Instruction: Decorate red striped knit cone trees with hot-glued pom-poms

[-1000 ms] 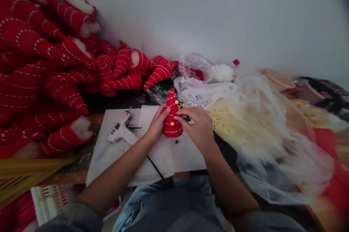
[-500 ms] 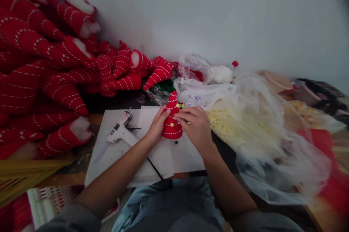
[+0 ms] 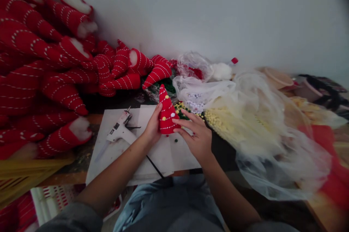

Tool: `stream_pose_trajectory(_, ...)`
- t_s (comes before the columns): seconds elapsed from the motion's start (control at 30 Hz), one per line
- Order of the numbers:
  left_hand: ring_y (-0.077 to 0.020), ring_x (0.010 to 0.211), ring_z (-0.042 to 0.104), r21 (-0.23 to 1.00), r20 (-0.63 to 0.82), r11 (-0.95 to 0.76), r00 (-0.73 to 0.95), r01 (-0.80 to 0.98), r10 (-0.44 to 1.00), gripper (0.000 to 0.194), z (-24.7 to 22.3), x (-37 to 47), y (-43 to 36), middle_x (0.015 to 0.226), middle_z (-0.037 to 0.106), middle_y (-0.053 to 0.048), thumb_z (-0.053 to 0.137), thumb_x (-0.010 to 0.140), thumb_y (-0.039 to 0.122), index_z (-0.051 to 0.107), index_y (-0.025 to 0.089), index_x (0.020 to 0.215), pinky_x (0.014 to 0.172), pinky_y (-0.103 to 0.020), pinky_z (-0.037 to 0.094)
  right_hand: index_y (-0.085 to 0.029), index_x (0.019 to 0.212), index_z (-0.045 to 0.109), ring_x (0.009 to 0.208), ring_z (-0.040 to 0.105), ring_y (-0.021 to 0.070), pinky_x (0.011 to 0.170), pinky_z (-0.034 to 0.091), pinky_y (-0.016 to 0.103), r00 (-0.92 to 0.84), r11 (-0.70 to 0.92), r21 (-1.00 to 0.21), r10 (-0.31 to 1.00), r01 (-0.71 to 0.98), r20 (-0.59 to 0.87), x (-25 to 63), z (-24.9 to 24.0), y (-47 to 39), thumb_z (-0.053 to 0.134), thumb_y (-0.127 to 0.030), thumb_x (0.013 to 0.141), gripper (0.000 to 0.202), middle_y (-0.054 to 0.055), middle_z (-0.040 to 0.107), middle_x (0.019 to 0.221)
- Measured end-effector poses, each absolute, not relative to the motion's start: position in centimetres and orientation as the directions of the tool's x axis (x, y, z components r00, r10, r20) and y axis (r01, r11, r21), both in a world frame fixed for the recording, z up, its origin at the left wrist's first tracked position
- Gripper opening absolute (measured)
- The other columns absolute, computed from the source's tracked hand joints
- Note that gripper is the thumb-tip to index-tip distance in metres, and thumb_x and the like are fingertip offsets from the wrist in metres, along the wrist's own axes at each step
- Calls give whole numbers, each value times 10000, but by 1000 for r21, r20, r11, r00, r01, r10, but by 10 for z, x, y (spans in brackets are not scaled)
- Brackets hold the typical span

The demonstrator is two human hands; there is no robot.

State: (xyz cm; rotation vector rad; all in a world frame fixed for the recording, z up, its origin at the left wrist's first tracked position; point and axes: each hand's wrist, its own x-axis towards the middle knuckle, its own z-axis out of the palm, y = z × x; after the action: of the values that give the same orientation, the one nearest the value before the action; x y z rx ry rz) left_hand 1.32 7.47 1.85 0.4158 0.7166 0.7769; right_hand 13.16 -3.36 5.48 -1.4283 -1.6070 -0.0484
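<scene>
My left hand (image 3: 153, 124) grips a small red cone (image 3: 167, 115) by its left side, holding it upright above white paper (image 3: 160, 155). White stitched lines run round the cone, and yellow and white pompoms (image 3: 172, 115) dot its front. My right hand (image 3: 197, 134) has its fingers apart, the tips touching or very close to the cone's lower right side. Behind that hand lies a heap of tiny yellow, green and red pompoms (image 3: 182, 107). A white hot glue gun (image 3: 121, 128) rests on the paper to the left.
Stuffed red cones (image 3: 68, 75) pile up on the left against the wall. Clear plastic bags (image 3: 256, 115) of yellow and white pompoms spread to the right. A yellow plastic crate (image 3: 32, 174) sits at the lower left. One green pompom (image 3: 176, 140) lies on the paper.
The cone has moved slightly left and up in my left hand and turned, showing a white pompom on its front. My right hand's fingers have spread from a pinch.
</scene>
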Motion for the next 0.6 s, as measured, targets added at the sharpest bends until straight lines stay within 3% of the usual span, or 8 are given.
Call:
stream_pose_trajectory(0.13, -285, 955, 779, 535, -411, 685, 557, -494, 722, 413, 25, 13, 74, 1017, 812, -102, 570, 979, 442, 685, 165, 1263, 847, -398, 620, -322, 1093, 808, 1256, 707, 261, 1094, 527, 453, 84, 329, -477, 746, 815, 660, 132, 47, -26, 665, -299, 1008, 167, 12, 823, 1132)
stream_pose_trajectory(0.23, -275, 912, 782, 514, -411, 710, 589, -480, 696, 436, 24, 12, 74, 998, 814, -106, 587, 966, 469, 698, 142, 1232, 836, -383, 623, -308, 1124, 792, 1259, 701, 257, 1065, 535, 448, 34, 404, -456, 718, 793, 695, 134, 44, -23, 675, -317, 1004, 169, 18, 823, 1139)
stream_pose_trajectory(0.33, -228, 808, 772, 494, -436, 714, 570, -495, 697, 391, 21, 12, 75, 902, 809, -73, 612, 961, 445, 716, 139, 1183, 808, -331, 610, -291, 1087, 790, 1093, 748, 241, 977, 563, 424, 27, 460, -425, 654, 780, 756, 135, 44, -24, 727, -327, 968, 140, 28, 830, 1056)
stream_pose_trajectory(0.43, -203, 745, 756, 486, -473, 706, 524, -516, 708, 339, 23, 13, 74, 844, 798, -51, 599, 980, 408, 728, 146, 1154, 795, -315, 600, -282, 961, 789, 849, 736, 206, 834, 568, 389, 110, 405, -445, 629, 798, 770, 135, 44, -24, 757, -305, 944, 42, 16, 806, 882)
stream_pose_trajectory(0.6, -197, 732, 745, 507, -482, 695, 501, -510, 719, 324, 26, 15, 74, 851, 794, -53, 599, 985, 400, 731, 150, 1144, 773, -312, 589, -265, 871, 741, 737, 716, 183, 768, 537, 370, 150, 421, -522, 655, 742, 741, 134, 42, -23, 738, -209, 947, 95, -23, 788, 773)
